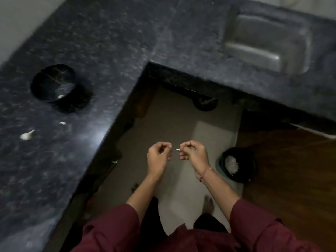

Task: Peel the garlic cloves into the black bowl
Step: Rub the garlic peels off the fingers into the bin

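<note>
Over the floor, beside the counter [112,57], both hands hung close together. The right hand [192,153] pinched a small white garlic clove [177,149] at its fingertips, the tip pointing at the left hand [158,155]. That hand's fingers were curled, and whether they held anything could not be told. The black bowl [47,77] sat well apart on the counter with one pale piece [61,96] inside; two loose cloves [27,135] lay near it. A bin [241,176] stood on the floor.

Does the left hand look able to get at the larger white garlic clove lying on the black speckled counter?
Probably yes: the left hand hovers beside the black speckled counter, and nothing stands between it and the larger white garlic clove, lying in the open.
</note>
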